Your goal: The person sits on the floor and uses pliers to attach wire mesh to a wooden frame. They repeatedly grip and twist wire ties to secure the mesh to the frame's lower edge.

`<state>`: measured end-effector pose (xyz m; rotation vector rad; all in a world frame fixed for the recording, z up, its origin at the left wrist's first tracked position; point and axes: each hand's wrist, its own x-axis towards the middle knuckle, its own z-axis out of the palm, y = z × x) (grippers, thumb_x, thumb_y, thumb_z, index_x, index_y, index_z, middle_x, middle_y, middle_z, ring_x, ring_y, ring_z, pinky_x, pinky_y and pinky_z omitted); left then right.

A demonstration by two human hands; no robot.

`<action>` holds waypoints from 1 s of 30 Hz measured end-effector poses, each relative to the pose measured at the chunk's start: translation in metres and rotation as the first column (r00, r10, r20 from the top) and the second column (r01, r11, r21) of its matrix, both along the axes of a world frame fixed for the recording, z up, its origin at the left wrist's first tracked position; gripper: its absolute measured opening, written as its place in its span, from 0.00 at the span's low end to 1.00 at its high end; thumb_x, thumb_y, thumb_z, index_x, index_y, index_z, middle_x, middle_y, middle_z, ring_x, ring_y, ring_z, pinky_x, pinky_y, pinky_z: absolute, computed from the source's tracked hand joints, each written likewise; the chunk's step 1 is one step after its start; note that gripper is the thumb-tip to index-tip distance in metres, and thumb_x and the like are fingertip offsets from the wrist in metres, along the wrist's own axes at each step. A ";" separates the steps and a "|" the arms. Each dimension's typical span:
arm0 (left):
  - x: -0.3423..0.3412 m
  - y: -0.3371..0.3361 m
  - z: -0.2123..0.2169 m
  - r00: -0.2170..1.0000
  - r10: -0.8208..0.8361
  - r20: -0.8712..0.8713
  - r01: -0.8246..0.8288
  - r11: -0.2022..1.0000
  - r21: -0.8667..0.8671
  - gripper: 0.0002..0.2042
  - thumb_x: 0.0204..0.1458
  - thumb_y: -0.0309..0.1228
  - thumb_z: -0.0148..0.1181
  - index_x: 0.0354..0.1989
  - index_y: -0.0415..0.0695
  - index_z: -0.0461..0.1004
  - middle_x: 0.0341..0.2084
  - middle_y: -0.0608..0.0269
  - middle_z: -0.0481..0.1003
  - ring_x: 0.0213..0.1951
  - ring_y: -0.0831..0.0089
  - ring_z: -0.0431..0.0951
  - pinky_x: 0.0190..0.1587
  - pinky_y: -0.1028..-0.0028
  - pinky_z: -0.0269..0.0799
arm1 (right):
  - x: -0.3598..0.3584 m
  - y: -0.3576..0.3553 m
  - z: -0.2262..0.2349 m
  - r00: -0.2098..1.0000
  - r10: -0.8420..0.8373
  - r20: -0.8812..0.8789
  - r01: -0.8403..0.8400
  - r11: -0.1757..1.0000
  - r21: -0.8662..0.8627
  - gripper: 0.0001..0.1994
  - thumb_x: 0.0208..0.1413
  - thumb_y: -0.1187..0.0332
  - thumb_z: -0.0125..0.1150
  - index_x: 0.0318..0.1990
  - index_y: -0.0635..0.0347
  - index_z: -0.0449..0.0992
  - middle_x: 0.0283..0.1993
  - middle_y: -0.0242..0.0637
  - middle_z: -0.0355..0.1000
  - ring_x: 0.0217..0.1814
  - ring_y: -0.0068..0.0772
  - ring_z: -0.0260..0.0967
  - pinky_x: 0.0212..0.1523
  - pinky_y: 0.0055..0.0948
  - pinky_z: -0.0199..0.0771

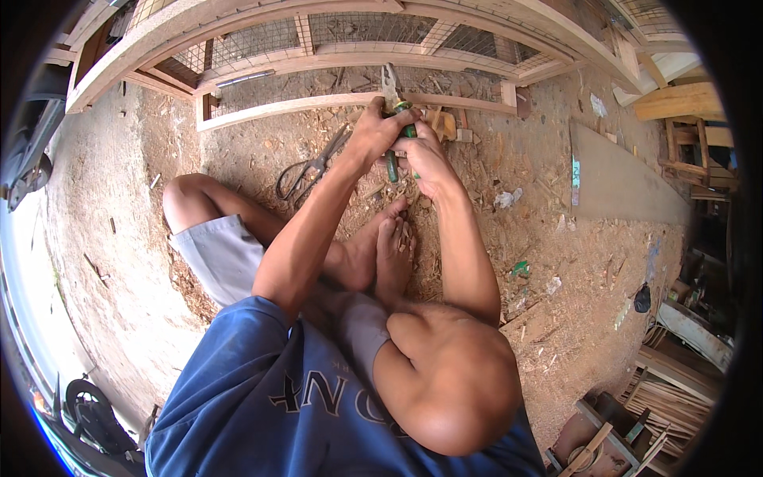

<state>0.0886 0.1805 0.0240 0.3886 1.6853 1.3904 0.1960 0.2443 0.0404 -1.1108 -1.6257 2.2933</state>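
Observation:
A pair of pliers [389, 79] with metal jaws and green-and-yellow handles is held in front of me, jaws pointing away toward a wooden rail. My left hand [373, 133] is closed around it near the jaws, at the left side. Closed about the green handles is my right hand [427, 161], close against the left one. Just beyond them lies a wooden frame [294, 105] with wire mesh [334, 32] stretched over it. The fingers partly hide the handles, and I cannot tell whether the jaws touch the mesh.
Large dark scissors [318, 163] lie on the floor left of my hands. A small wooden block [443, 125] sits to the right. Wood shavings cover the ground around my feet [391, 246]. A flat board [624, 176] and stacked timber [671, 389] are at the right.

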 end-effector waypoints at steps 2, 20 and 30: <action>-0.010 0.004 0.004 0.985 -0.054 -0.161 0.043 0.997 -0.070 0.36 0.49 0.48 0.67 0.56 0.28 0.67 0.44 0.38 0.78 0.46 0.55 0.80 0.49 0.64 0.75 | -0.003 0.001 0.007 0.996 -0.050 -0.077 0.041 0.992 -0.122 0.18 0.57 0.79 0.52 0.56 0.64 0.66 0.49 0.41 0.72 0.50 0.35 0.74 0.45 0.40 0.83; -0.023 0.008 0.001 0.980 -0.012 -0.197 0.007 1.000 -0.026 0.29 0.49 0.49 0.64 0.44 0.30 0.73 0.33 0.39 0.79 0.38 0.53 0.81 0.45 0.59 0.74 | -0.023 0.001 0.013 0.999 -0.009 -0.053 0.010 1.000 0.011 0.17 0.61 0.72 0.55 0.57 0.58 0.67 0.48 0.38 0.73 0.47 0.30 0.75 0.37 0.33 0.85; -0.033 0.017 0.007 0.980 -0.008 -0.200 0.012 1.000 0.017 0.27 0.56 0.49 0.60 0.43 0.30 0.73 0.34 0.48 0.77 0.39 0.64 0.76 0.45 0.66 0.71 | -0.038 0.016 0.014 0.973 0.041 0.226 -0.113 0.944 0.311 0.14 0.63 0.70 0.51 0.55 0.64 0.68 0.38 0.39 0.73 0.34 0.28 0.74 0.27 0.31 0.76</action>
